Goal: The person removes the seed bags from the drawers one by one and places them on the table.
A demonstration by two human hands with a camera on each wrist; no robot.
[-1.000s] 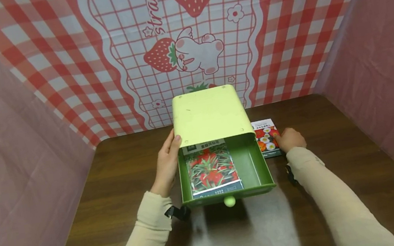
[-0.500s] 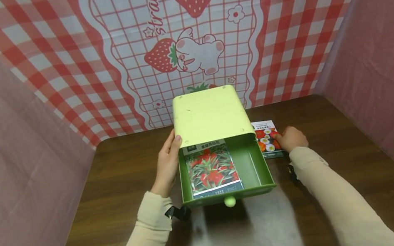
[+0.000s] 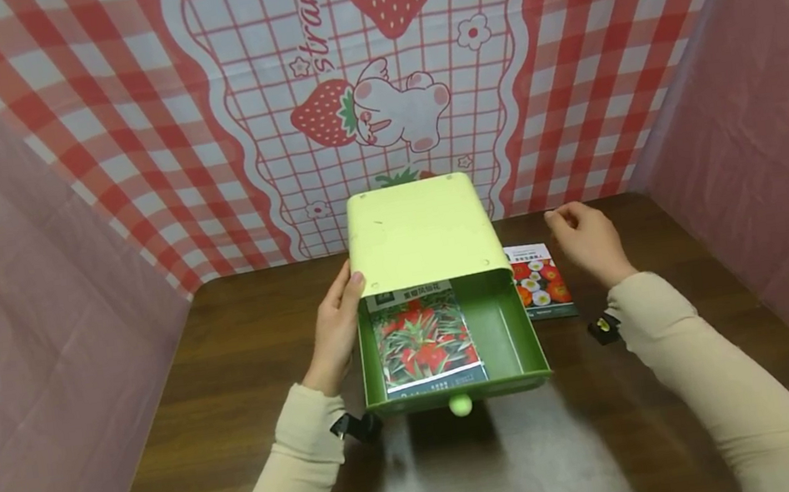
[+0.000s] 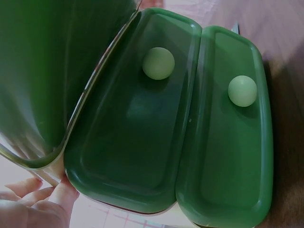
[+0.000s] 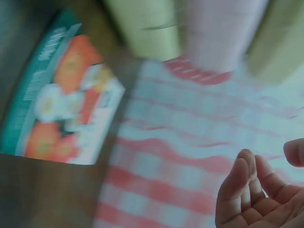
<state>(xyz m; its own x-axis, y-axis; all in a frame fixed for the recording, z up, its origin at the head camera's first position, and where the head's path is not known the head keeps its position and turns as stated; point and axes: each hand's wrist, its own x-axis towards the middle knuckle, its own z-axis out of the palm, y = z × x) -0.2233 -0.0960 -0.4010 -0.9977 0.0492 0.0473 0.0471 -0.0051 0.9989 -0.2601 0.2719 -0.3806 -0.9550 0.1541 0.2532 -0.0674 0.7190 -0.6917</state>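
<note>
In the head view, a small drawer cabinet (image 3: 422, 229) with a pale yellow top stands mid-table. Its green top drawer (image 3: 502, 340) is pulled out, and a seed packet (image 3: 426, 342) with red flowers lies inside on the left. My left hand (image 3: 330, 326) rests against the cabinet's left side, thumb at the top's front corner. My right hand (image 3: 591, 243) is raised to the right of the cabinet, its fingers loosely bent and nothing between them. A second seed packet (image 3: 544, 288), with red, orange and white flowers, lies flat on the table beside the cabinet, apart from that hand.
Two closed green drawer fronts (image 4: 128, 137) with round knobs sit below the pulled-out drawer. A red-checked strawberry cloth (image 3: 569, 87) hangs behind the wooden table (image 3: 252, 367). Pink cloth walls (image 3: 20, 332) stand on both sides.
My right hand has left the second seed packet and lifted up and to the right. That packet lies nearly where it was. The left hand and the cabinet stay put.
</note>
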